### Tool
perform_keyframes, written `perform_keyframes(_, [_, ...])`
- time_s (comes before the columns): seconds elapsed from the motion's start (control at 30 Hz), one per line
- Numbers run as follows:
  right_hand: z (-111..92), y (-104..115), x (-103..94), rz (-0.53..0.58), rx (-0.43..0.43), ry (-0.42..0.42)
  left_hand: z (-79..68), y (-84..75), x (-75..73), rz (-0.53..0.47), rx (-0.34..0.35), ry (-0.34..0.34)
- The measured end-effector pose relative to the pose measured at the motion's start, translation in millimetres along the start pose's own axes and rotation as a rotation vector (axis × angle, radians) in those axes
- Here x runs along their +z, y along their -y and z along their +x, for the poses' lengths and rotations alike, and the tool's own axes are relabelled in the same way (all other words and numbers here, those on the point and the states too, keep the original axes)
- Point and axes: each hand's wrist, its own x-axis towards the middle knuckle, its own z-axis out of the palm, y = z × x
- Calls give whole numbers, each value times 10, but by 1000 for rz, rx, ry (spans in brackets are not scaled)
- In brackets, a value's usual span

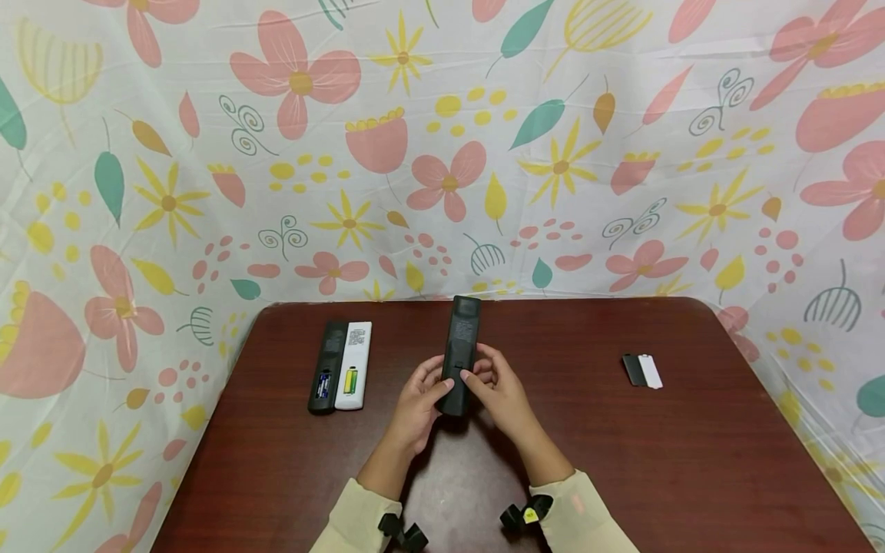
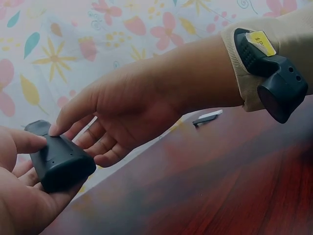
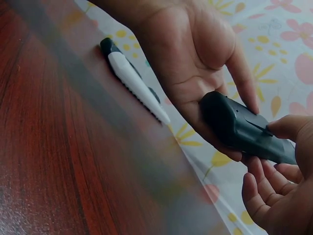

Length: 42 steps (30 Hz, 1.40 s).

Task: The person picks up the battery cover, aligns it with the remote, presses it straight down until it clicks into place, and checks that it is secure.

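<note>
A black remote control (image 1: 462,334) is held back side up above the table, its far end pointing away from me. My left hand (image 1: 418,399) grips its left side near the lower end, the thumb lying on the back. From the right, my right hand (image 1: 503,392) holds it with the thumb pressed at the battery cover and the fingers along the side. Seen in the left wrist view, the near end of the remote control (image 2: 66,164) rests on the left fingers. Its button side is hidden.
Left on the table lie a black remote control (image 1: 335,338) and a white remote control (image 1: 356,349), side by side with batteries showing in uncovered bays. A black battery cover (image 1: 632,370) and a white battery cover (image 1: 650,371) lie at the right. Patterned cloth (image 1: 449,230) hangs behind the table.
</note>
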Motion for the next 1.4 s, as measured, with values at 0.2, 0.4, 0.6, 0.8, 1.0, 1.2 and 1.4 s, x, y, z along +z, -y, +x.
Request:
perform_keyframes(0.2, [7, -11, 3, 1, 4, 6, -3, -7, -2, 16, -11, 12])
perform_keyframes(0.4, [93, -206, 15, 2, -8, -5, -1, -3, -8, 24, -8, 14])
perform_keyframes(0.6, [142, -378, 27, 2, -51, -26, 3, -2, -9, 23, -14, 14])
perform_keyframes(0.8, [145, -369, 28, -7, -25, -22, 5, -3, -8, 21, -18, 14])
perform_keyframes(1.0, [93, -197, 12, -12, -2, 5, 18, 10, -13, 23, -14, 13])
perform_keyframes(1.2, [1, -1, -2, -10, -9, 18, 25, 21, -19, 24, -16, 14])
perform_keyframes(1.4, [2, -7, -2, -17, -8, 21, 26, 27, -23, 25, -21, 15])
